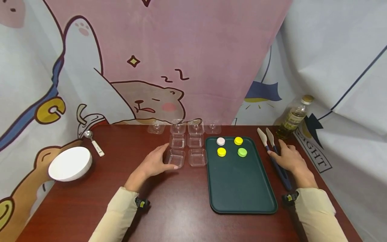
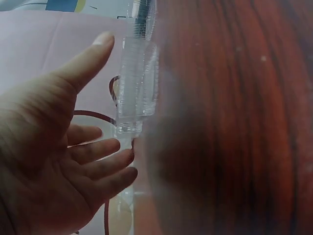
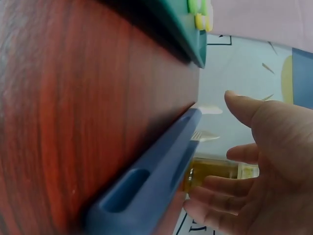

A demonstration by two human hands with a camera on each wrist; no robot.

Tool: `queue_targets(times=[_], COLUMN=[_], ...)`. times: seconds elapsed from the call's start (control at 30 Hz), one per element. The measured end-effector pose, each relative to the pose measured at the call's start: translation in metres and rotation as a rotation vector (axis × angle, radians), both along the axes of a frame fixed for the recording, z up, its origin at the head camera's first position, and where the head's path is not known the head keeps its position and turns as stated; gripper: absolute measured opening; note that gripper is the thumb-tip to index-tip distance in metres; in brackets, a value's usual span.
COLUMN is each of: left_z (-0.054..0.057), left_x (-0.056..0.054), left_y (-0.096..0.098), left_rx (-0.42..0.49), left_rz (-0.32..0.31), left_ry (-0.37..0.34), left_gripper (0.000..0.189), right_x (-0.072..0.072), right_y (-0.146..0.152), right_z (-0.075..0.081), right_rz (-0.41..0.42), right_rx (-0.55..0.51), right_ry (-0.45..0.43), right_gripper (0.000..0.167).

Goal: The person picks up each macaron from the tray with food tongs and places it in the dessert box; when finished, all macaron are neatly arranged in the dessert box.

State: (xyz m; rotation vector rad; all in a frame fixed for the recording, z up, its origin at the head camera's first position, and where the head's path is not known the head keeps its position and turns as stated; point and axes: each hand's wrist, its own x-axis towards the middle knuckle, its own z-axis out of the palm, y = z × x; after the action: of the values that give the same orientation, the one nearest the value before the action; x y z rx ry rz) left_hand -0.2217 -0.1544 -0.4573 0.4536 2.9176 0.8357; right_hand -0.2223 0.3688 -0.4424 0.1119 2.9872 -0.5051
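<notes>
My left hand (image 1: 155, 160) is spread beside a clear plastic box (image 1: 176, 158); thumb and fingers stand apart on its near left side. In the left wrist view that hand (image 2: 73, 132) shows empty, with clear boxes (image 2: 137, 83) beyond the fingertips. Over on the right, my right hand (image 1: 291, 158) hovers at dark blue tongs (image 1: 281, 171) with pale tips. The right wrist view shows its fingers loosely bent, apart from the tongs (image 3: 151, 171). A dark green tray (image 1: 242, 185) lies between the hands, carrying a pink macaron (image 1: 220, 141), two yellow ones and a green macaron (image 1: 242, 152).
Several clear boxes and domed lids (image 1: 213, 127) stand in rows left of the tray. An oil bottle (image 1: 292, 119) is at the back right corner. Far left are a white bowl (image 1: 70, 164) and a small scoop (image 1: 94, 143). Printed cloth (image 1: 196, 60) hangs behind the table.
</notes>
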Motion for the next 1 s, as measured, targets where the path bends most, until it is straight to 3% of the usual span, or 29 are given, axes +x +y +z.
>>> queue_targets(times=[0.33, 0.67, 1.0], left_z=[-0.009, -0.011, -0.012], left_x=[0.002, 0.003, 0.003], left_y=[0.000, 0.004, 0.004], left_rx=[0.000, -0.014, -0.019], left_rz=[0.021, 0.034, 0.077], left_ry=[-0.003, 0.003, -0.020], left_gripper=[0.101, 0.096, 0.095], right_x=[-0.003, -0.013, -0.014], right_y=[0.007, 0.011, 0.008], right_z=[-0.010, -0.019, -0.017], right_rz=[0.007, 0.003, 0.016], right_rx=[0.017, 0.041, 0.039], right_ry=[-0.032, -0.061, -0.064], right_gripper=[0.088, 0.088, 0.072])
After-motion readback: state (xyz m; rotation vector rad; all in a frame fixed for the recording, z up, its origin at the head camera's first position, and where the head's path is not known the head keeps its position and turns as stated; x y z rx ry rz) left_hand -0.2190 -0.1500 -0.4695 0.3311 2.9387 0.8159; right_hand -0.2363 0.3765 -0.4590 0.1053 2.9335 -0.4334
